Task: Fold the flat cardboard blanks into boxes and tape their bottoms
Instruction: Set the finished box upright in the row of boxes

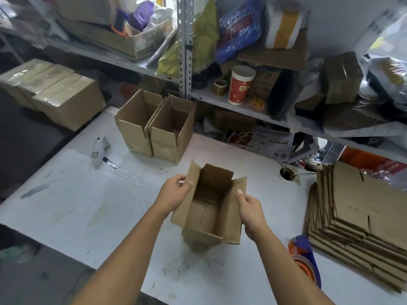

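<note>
Your left hand (176, 190) and right hand (250, 209) both grip the open box (209, 208) above the tabletop (88, 205), with flat blanks (356, 216) stacked at three o'clock.

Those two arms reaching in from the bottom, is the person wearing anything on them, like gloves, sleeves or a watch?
Nothing visible. The left hand and right hand are bare, with no gloves, rings or watch showing. Both forearms are uncovered right down to the picture's lower edge, so no sleeve comes into view.
</note>
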